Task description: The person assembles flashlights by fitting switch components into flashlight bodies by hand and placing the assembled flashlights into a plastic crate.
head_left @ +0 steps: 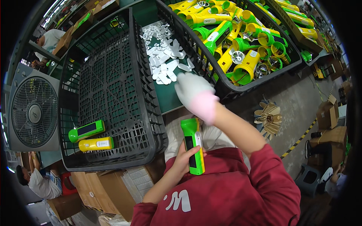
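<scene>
My bare left hand (183,159) is closed around a green and yellow flashlight (194,138). Its wide head points away from me, and a dark panel shows on its side. My right hand (193,90), in a white glove with a pink cuff, reaches over the green tabletop (166,98). It is at the near edge of a pile of small white plastic pieces (166,56). The glove is blurred, its fingertips turned away, so any piece in them is hidden.
A black plastic crate (145,94) at left holds a green flashlight (87,130) and a yellow one (96,144). Another black crate (211,71) at far right is heaped with yellow and green flashlight bodies (247,64). A grey fan (35,109) stands left; other people work nearby.
</scene>
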The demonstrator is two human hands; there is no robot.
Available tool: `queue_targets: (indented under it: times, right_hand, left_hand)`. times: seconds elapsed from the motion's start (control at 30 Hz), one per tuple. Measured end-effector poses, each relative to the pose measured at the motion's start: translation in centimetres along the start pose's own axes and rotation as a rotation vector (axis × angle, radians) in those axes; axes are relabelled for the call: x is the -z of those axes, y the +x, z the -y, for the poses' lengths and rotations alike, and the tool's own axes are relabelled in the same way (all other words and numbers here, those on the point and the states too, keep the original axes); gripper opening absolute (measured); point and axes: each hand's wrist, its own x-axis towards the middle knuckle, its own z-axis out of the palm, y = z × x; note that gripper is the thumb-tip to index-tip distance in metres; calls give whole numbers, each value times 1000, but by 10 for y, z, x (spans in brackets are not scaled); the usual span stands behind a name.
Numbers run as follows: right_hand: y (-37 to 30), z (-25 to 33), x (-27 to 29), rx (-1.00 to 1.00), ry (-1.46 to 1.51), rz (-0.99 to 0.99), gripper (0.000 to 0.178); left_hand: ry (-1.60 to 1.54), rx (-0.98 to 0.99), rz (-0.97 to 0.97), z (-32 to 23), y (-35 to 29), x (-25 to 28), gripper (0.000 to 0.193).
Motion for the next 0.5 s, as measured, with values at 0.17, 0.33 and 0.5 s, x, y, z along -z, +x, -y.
queue_targets:
  times: [0.17,0.33,0.5]
  right_hand:
    - [66,4,-54,-195,-244,93,16]
    - [72,-15,-69,-58,-175,-58,17]
    - [15,0,-26,-191,9,76,13]
  left_hand:
    - [-95,-21,20,6,-1,28,39]
    - [-106,-105,76,-15,4,17,44]
    - [-130,-23,65,-14,12,25,43]
